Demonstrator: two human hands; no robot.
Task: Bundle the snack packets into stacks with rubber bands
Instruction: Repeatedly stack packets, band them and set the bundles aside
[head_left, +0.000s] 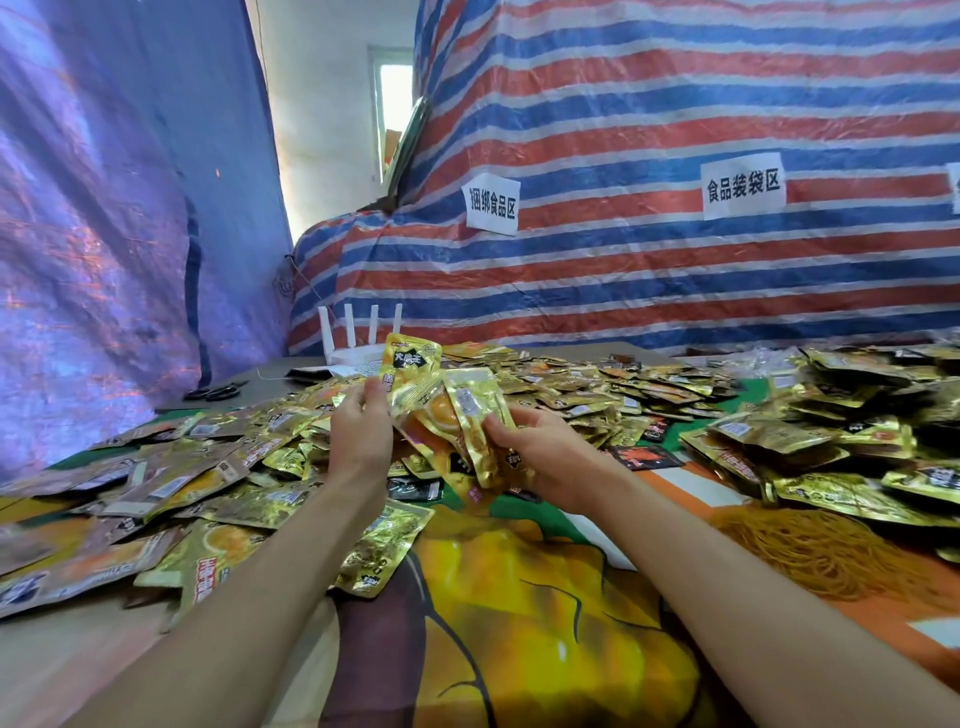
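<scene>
Gold foil snack packets lie heaped across the table. My left hand pinches one upright gold packet by its lower edge. My right hand grips a fanned bunch of several gold packets, held tilted just right of the left hand. A mound of orange-brown rubber bands lies on the table to the right of my right forearm.
Bundled packets pile up at the right. Loose packets cover the left side. A white router with antennas and black scissors sit at the back left. A striped tarp walls the far side.
</scene>
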